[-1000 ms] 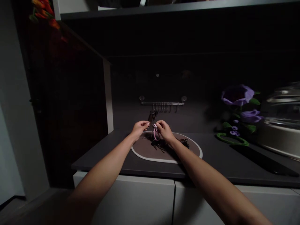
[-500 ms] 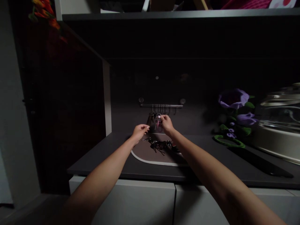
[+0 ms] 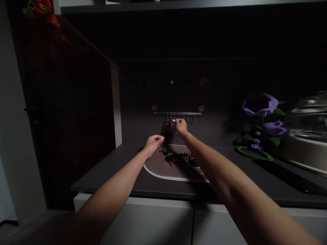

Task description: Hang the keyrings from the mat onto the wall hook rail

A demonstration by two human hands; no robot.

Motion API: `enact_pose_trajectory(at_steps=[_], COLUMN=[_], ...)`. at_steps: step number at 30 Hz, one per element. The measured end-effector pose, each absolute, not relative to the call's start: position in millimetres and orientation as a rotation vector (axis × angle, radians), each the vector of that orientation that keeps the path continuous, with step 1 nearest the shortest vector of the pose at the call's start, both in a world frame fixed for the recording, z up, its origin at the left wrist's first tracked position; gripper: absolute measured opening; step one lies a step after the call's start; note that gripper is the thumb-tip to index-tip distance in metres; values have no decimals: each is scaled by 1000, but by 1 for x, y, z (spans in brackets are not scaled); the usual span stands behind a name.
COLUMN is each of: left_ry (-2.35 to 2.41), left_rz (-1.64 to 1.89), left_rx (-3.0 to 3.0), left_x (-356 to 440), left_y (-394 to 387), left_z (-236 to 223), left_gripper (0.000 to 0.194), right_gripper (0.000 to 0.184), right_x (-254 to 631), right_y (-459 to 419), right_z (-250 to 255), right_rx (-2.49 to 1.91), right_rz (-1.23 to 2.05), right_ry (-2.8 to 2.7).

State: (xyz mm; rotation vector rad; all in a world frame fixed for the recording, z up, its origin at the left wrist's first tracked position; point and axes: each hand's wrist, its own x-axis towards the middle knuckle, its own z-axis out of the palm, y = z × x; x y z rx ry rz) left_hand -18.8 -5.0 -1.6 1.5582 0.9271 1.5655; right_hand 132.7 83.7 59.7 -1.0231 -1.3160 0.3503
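My right hand [image 3: 181, 126] is raised to the hooks under a clear rail [image 3: 177, 113] on the back wall. Pinched in its fingers is a bunch of keys [image 3: 173, 126] with a pinkish tag. Other dark bunches hang close by on the left of it. Lower and to the left, my left hand [image 3: 154, 142] has its thumb and fingertips together; what they hold, if anything, is too small to make out. Below both hands, several loose keys [image 3: 173, 158] lie in a dark heap on a brownish mat [image 3: 163, 172] with a white edge.
Purple knitted flowers [image 3: 260, 105] with a green ring base stand on the right of the dark counter [image 3: 102, 173]. Beyond them is a pale appliance [image 3: 306, 146] with a clear top. A shelf [image 3: 178, 7] runs overhead, and an upright panel [image 3: 116, 105] borders the left.
My right hand has moved the keys slightly up and closer to the hooks. My left hand has hardly moved. The view has tilted slightly downward.
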Motion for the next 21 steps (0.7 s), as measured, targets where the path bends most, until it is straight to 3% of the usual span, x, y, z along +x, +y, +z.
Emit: enact_pose_trajectory(at_steps=[21], left_ry=[927], left_rz=[1543], left_rx=[1559], left_x=[-19], left_y=[-6], left_z=[-1], left_gripper=[26], right_gripper=[20], right_x=[122], right_y=[84], right_z=[61], right_rx=[-1209], right_rz=[293], right_ry=[-1210])
